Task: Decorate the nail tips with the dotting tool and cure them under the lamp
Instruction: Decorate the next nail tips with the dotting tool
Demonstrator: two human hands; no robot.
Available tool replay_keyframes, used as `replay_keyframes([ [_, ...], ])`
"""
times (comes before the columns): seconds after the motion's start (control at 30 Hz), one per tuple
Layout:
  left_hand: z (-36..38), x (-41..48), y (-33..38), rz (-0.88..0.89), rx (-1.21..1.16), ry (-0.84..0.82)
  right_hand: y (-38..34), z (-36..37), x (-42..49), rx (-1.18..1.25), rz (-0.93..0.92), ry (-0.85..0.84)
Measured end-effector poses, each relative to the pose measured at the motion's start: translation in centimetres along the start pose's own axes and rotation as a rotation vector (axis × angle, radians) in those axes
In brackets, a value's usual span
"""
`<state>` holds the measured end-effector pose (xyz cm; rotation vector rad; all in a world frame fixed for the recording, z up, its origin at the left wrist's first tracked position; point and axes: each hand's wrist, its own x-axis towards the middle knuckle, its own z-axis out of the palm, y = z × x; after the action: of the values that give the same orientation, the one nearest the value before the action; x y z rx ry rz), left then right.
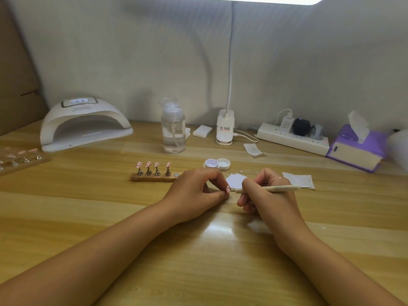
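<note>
The left hand [196, 192] is pinching a pink nail tip [227, 189] low over the desk [198, 266] while the right hand [267, 195] is clamping its grip on the dotting tool [279, 188], likely needing a steady dab next.

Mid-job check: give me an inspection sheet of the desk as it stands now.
Surface: glossy wooden table.
Job's things: nail tip with dotting tool close to it; four pink tips on stand; curing lamp back left, display lit.
Clutter: open jar, pump bottle, tissue box, wipe.
Hands: left hand pinches the nail tip; right hand grips the dotting tool.
Cables: white cable from desk lamp toward power strip.
Surroundings: grey fabric wall.
</note>
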<state>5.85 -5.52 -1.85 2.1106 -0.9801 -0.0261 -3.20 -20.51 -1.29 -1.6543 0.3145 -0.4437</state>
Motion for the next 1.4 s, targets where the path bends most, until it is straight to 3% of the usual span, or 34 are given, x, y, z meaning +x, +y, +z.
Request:
replay_keyframes([
  [0.2,0.0,0.0,-0.1,0.003,0.006,0.002,0.0,0.0,-0.1,0.007,-0.002,0.004],
  [0.47,0.2,0.1,-0.2,0.004,0.021,0.007,-0.7,-0.5,-0.4,0.203,-0.155,0.224],
  [0.63,0.2,0.0,-0.2,0.041,0.029,0.036,-0.9,-1.0,-0.1,0.126,-0.272,0.354],
  [0.83,0.3,-0.4,0.2,0.141,0.042,0.173,-0.2,-2.3,0.2,-0.252,-0.449,0.287],
  [1.1,-0.4,-0.6,0.8,0.199,0.057,0.350,0.7,-2.5,0.4,-0.592,-0.364,0.235],
  [1.27,-4.2,0.4,0.9,0.085,0.028,0.413,0.7,-2.5,0.6,-0.549,-0.236,0.210],
  [1.4,-7.9,1.1,-0.4,-0.059,-0.001,0.338,0.4,-2.5,0.8,-0.397,-0.127,0.235],
])
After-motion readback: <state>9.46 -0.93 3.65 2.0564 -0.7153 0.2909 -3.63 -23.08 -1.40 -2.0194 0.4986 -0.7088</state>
